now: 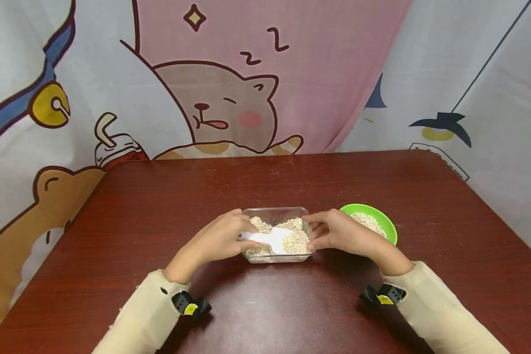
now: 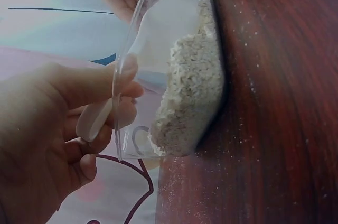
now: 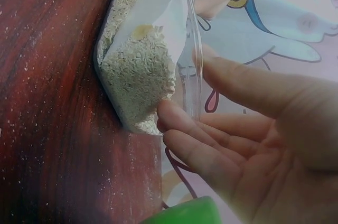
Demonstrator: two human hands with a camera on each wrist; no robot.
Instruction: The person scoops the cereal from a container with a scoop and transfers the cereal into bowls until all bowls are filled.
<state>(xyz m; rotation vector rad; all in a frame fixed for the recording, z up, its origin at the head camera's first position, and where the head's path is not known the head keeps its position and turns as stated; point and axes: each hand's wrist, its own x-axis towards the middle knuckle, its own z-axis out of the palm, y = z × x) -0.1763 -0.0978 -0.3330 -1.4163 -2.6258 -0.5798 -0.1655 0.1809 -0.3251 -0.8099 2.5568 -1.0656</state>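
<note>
Scoop point(image 1: 277, 241), white: lying in the box, heaped with oats point(image 1: 296, 242); handle pinched between thumb and fingers of the left hand point(image 1: 221, 238). Box point(image 1: 276, 259), clear, rectangular: upright on the table point(image 1: 442, 221), more oats inside; right end gripped by thumb and fingertips of the right hand point(image 1: 342, 232). Bowl point(image 1: 390, 228), green: oats within, near the box's right, beyond the right wrist.

cloth backdrop point(image 1: 327, 64): cartoon-printed (pink and white, mostly) | table point(image 1: 274, 182): red-brown, woodgrained | light: soft tabletop glare point(image 1: 256, 297)
</note>
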